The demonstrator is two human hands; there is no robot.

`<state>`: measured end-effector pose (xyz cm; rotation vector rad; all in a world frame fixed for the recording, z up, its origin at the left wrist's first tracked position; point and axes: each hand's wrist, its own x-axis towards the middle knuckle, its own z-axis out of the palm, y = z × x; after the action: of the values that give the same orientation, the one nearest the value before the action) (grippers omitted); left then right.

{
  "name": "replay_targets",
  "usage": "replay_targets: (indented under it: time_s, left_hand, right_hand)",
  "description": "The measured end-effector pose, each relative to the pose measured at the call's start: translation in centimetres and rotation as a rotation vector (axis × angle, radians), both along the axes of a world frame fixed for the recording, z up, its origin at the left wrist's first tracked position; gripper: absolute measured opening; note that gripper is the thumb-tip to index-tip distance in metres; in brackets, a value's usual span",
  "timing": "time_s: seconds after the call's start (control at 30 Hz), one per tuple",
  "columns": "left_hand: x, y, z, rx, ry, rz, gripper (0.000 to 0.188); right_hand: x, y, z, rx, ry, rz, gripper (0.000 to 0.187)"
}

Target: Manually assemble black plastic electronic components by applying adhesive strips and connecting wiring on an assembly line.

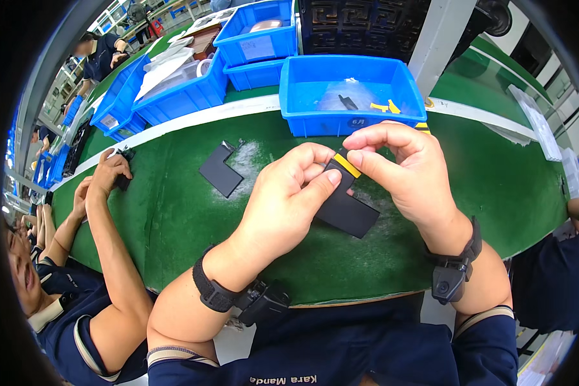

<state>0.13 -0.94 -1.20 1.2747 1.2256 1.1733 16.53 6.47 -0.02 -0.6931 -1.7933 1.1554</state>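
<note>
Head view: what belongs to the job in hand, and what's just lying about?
Part of the job:
flat black L-shaped piece in the left hand
thin yellow strip across it, near the right hand
likely: blue plastic bin holding yellow pieces
likely: second black L-shaped piece

Seemingly lying about:
stacked blue plastic bins, back left
pale flat strips, right

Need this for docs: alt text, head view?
A person's left hand grips a black L-shaped part while the right hand pinches beside its yellow strip, above a green table. Another such part lies left; a blue bin stands beyond.
</note>
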Motion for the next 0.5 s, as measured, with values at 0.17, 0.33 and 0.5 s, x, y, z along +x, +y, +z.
replay_targets:
  time_s: [0.17, 0.33, 0.5]
  left_hand:
    - [0.00, 0.05, -0.14, 0.018, -0.069, -0.017, 0.020]
    - [0.01, 0.05, 0.02, 0.021, -0.084, -0.028, 0.021]
    - [0.02, -0.02, 0.04, 0.014, -0.001, -0.001, 0.021]
  right_hand:
    - [-0.03, 0.22, -0.12, -0.015, 0.028, 0.026, 0.010]
    - [-0.10, 0.01, 0.06, 0.000, -0.009, 0.012, 0.010]
    - [-0.23, -0.06, -0.09, 0.008, -0.007, -0.010, 0.011]
